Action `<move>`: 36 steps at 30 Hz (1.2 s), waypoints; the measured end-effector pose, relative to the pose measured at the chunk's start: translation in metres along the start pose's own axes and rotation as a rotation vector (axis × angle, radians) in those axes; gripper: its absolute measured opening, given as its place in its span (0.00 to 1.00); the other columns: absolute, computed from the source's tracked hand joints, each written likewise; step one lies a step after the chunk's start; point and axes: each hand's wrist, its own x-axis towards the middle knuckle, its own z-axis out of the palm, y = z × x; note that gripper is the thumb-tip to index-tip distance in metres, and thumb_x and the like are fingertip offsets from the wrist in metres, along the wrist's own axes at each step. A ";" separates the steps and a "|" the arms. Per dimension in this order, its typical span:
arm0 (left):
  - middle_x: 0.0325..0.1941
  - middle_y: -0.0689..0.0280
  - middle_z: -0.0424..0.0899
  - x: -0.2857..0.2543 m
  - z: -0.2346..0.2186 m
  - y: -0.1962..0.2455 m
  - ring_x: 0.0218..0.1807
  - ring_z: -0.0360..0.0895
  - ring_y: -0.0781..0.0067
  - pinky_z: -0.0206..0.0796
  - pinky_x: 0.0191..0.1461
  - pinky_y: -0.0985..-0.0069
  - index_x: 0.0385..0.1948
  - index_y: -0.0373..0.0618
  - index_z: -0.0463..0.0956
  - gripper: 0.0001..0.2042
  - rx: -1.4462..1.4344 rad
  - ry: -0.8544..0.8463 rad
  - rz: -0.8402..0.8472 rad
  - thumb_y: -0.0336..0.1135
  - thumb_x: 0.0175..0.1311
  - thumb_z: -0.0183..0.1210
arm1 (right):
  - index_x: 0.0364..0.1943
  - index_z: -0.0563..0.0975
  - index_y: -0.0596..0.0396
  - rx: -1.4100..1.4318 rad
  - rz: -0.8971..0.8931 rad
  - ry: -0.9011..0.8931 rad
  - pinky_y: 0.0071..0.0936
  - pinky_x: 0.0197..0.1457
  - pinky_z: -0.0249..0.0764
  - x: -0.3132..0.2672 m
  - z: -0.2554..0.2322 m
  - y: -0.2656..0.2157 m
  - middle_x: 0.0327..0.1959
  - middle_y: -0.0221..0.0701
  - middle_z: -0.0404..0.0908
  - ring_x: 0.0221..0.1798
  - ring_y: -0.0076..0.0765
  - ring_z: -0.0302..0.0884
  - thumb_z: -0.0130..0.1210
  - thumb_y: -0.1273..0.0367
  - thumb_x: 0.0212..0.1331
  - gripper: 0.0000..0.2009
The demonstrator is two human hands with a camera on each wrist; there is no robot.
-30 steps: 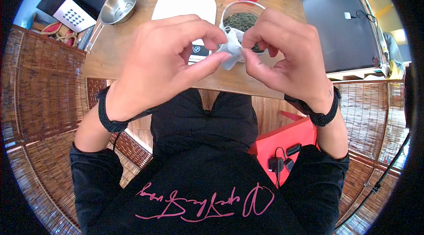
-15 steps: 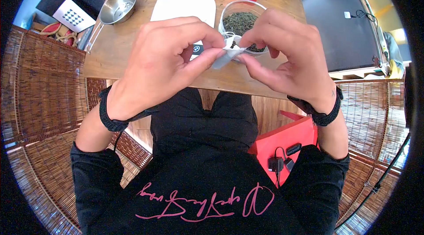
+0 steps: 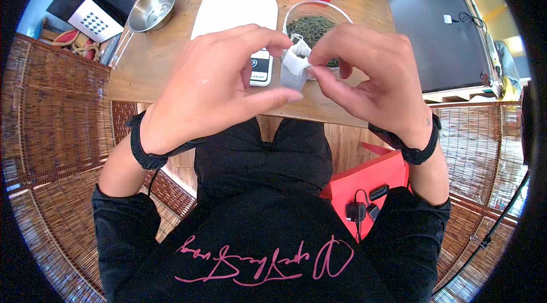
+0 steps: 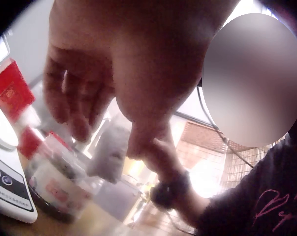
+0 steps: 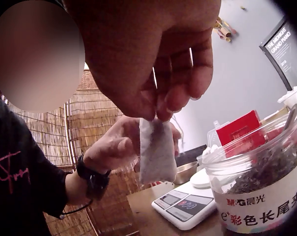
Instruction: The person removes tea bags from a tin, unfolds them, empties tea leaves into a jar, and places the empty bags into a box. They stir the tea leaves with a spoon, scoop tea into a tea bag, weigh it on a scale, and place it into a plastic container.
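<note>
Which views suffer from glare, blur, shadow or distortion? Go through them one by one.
Head view: strong fisheye bend, black corners, the scale's white top washed out. Left wrist view: left hand dark against bright backlight, bag and jar soft. Right wrist view: right hand shadowed, large jar lettering readable.

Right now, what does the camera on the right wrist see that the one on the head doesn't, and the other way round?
Only the right wrist view shows the framed poster on the wall and the printed label on the clear tub.

Only the head view shows the black plug on a red surface and the white card with dark shapes.

Both show the small white pouch pinched by the right hand, the left hand beside it, the tub's dark leaves and the white scale.
</note>
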 end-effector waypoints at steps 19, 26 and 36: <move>0.32 0.63 0.86 -0.004 0.005 -0.009 0.21 0.72 0.81 0.63 0.25 0.80 0.44 0.38 0.86 0.16 0.025 -0.020 0.005 0.26 0.52 0.73 | 0.35 0.82 0.54 0.097 0.098 0.067 0.19 0.26 0.72 -0.003 0.003 -0.009 0.30 0.26 0.85 0.24 0.22 0.78 0.72 0.75 0.48 0.11; 0.33 0.62 0.88 -0.005 0.004 -0.010 0.21 0.70 0.82 0.62 0.24 0.80 0.43 0.38 0.87 0.16 0.060 0.012 0.050 0.25 0.49 0.73 | 0.40 0.81 0.54 0.082 0.035 0.057 0.17 0.27 0.71 -0.006 0.001 -0.003 0.32 0.26 0.85 0.24 0.20 0.77 0.75 0.72 0.45 0.17; 0.30 0.64 0.86 -0.005 0.007 -0.002 0.20 0.71 0.82 0.62 0.23 0.81 0.43 0.38 0.86 0.17 -0.004 0.007 0.037 0.28 0.49 0.75 | 0.46 0.84 0.59 0.141 0.133 -0.038 0.20 0.32 0.74 -0.007 0.011 -0.005 0.40 0.33 0.86 0.30 0.23 0.78 0.77 0.71 0.46 0.20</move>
